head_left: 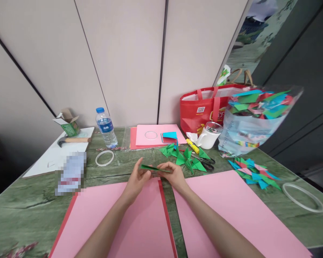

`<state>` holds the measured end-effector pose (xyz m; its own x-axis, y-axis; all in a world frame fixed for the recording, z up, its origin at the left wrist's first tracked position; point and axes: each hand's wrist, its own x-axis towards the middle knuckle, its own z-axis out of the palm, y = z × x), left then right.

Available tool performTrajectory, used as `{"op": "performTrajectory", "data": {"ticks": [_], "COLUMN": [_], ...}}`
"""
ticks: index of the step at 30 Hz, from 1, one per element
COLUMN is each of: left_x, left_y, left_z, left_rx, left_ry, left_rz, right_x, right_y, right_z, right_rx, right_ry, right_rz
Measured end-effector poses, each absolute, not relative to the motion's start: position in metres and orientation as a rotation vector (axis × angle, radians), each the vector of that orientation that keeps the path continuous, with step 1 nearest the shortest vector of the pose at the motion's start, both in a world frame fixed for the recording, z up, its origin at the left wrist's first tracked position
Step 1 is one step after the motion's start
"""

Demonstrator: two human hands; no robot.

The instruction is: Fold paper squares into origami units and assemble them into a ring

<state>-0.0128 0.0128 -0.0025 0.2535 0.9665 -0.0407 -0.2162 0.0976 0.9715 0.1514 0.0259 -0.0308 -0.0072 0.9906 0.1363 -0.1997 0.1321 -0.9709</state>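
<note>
Taking the white mug (pixel 209 136) as the landmark, the person's two hands work to its left and nearer the body. The left hand (pixel 137 179) pinches one end of a folded green paper (pixel 149 167) between thumb and fingers, and the right hand (pixel 174 175) grips the other end, so the piece hangs level between them, above the table.

Much folding looks done: loose green folded pieces (pixel 187 157) lie just left of the mug and nearer, a multicoloured cluster (pixel 254 172) lies to its right and nearer, and a clear bag (pixel 233 138) beside its right side is heaped with more. Whether the cluster's pieces are joined cannot be told. The held piece is seen almost edge-on, so whether it is finished is unclear. Two pink sheets (pixel 226 200), nearer than the mug, lie flat and appear unfolded.
</note>
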Motion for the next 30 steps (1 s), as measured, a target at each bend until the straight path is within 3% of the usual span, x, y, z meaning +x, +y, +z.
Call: {"op": "performTrajectory", "data": {"ticks": [4,11,17,23,30], "left_x": [-0.0143,-0.0169,-0.0142,-0.017,-0.0166], "left_y": [0.0132,0.0162,0.0116,0.0127,0.0103], "left_z": [0.0019,0.0001,0.0032,0.0034,0.0012], "left_rx": [1.158,1.234,1.32,1.525,1.841], "left_ry": [1.002,1.001,0.945,1.059,0.962], "left_rz": [1.11,1.128,1.116,1.203,0.95], "right_x": [0.1472,0.1479,0.1507,0.1497,0.1507], "right_y": [0.0207,0.0182,0.022,0.0251,0.027], "right_z": [-0.0305,-0.0233,-0.0253,-0.0309,-0.0308], "right_rx": [-0.931,-0.766,-1.013,-0.983,-0.927], "right_ry": [-1.356,-1.475,-1.28,-0.907,-0.849], "right_rz": [1.163,1.39,1.269,1.428,1.451]}}
